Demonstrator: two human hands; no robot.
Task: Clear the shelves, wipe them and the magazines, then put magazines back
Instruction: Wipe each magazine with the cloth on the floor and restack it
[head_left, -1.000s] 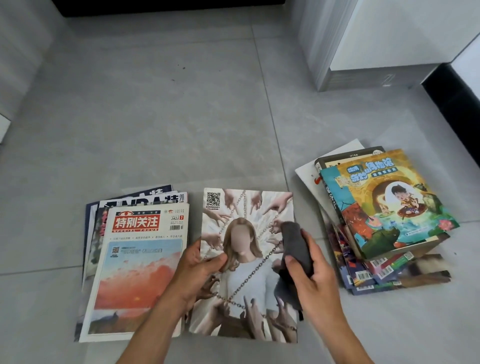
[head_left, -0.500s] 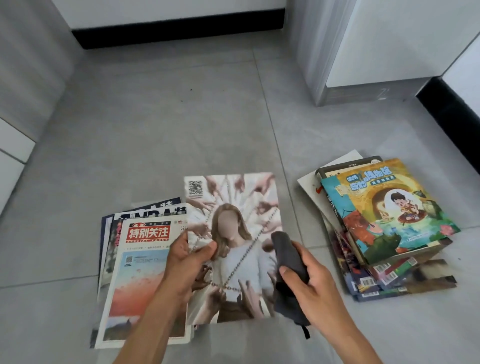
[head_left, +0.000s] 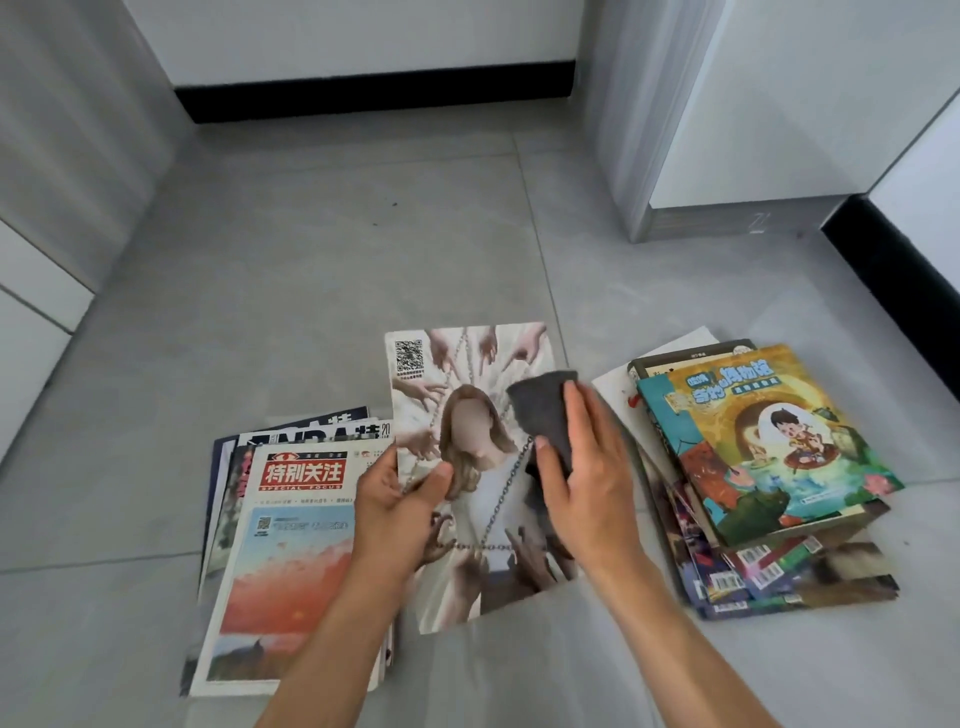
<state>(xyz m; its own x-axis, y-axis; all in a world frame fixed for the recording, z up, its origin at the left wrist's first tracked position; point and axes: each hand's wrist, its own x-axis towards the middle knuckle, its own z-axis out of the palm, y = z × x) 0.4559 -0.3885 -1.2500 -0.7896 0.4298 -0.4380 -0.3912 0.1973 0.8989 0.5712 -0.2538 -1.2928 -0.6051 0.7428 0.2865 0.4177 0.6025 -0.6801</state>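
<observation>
A magazine (head_left: 470, 415) with a long-haired figure, chains and reaching hands on its cover is held up over the grey floor between two piles. My left hand (head_left: 400, 499) pinches its left edge, thumb on the cover. My right hand (head_left: 587, 467) holds a dark grey cloth (head_left: 545, 410) and presses it against the cover's upper right part. To the left lies a pile of magazines (head_left: 291, 545) topped by one with a red title block. To the right is a fanned stack of colourful magazines and books (head_left: 769, 452).
The grey tiled floor (head_left: 337, 260) stretches ahead to a white wall with a black skirting board (head_left: 374, 98). A white cabinet with a grey base (head_left: 727, 218) stands at the back right. Pale panels run along the left side.
The held magazine has been lifted and tilted a little. My right hand has carried the cloth from the cover's lower right up to its upper right. The view has tipped up, showing more of the wall.
</observation>
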